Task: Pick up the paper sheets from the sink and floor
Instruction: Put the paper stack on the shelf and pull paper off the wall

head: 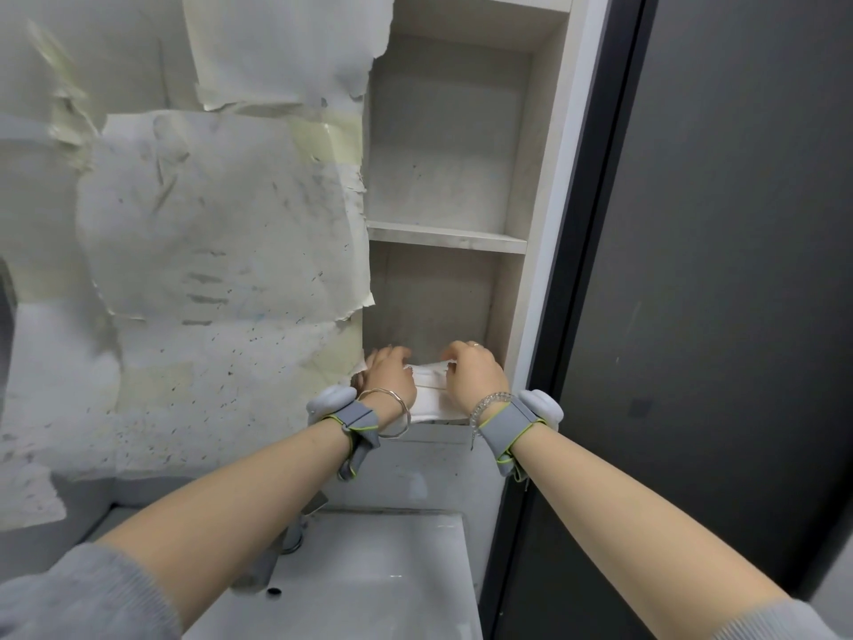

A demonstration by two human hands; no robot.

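Here both hands close on the same bundle: the left hand (391,378) curls over one end of the paper sheets (431,397) and the right hand (471,372) curls its fingers over the other. The stack is grasped from both sides and sags a little between them. I judge that the two-handed hold keeps loose, floppy sheets squared together at the mouth of the lowest shelf compartment (429,297), which opens just beyond the knuckles. Whether the bundle rests on the ledge there or hangs just above it, I cannot tell.

The sheets look white, thin and layered, with soft rounded edges showing below the wrists. Directly beneath the grip lies the sink (378,579), smooth, pale and dusty, with a blurred metal tap (288,538) under the left forearm. To the left of the grip the wall (207,224) carries a torn, speckled covering that curls at its edges. To the right stands a flat dark panel (738,270). Each wrist wears a grey strap (355,420) carrying a rounded white pod (330,399). The visible part of the basin shows no sheets, and the floor is out of view.
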